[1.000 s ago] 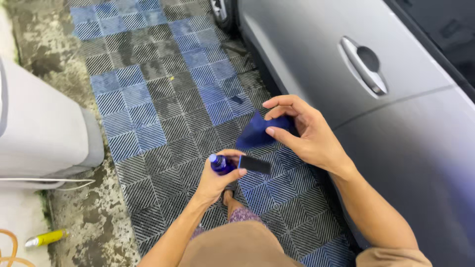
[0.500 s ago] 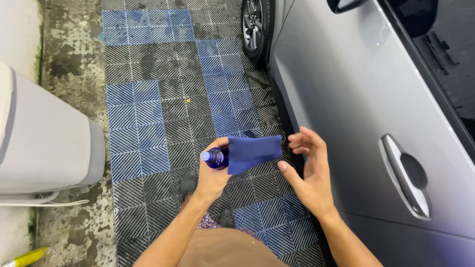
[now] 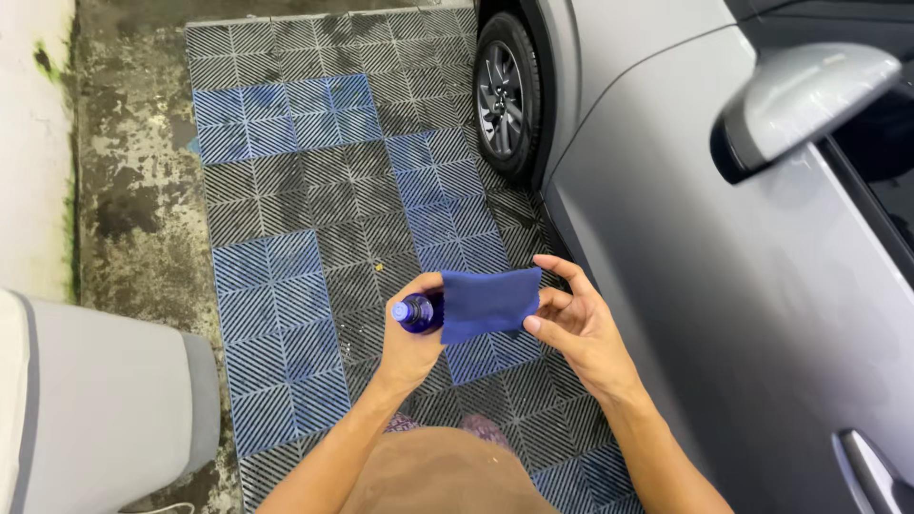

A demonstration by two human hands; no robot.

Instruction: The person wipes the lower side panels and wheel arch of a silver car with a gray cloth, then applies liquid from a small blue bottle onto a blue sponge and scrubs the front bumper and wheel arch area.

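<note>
While the left hand [image 3: 411, 345] wraps its fingers [image 3: 426, 283] around a small blue bottle [image 3: 416, 312], whose neck points up toward the camera, a dark blue cloth [image 3: 489, 302] stretches sideways from the bottle toward the silver car [image 3: 724, 286]. The cloth's long axis runs left to right; its bottle-side edge is held against the bottle by the left fingers, and its car-side edge is pinched between thumb and fingertips of the right hand [image 3: 576, 333], whose other fingers are loosely spread. Both hands hover over the blue and grey tiled floor [image 3: 295, 247], just beside the car's front door, behind its front wheel [image 3: 505, 95].
</note>
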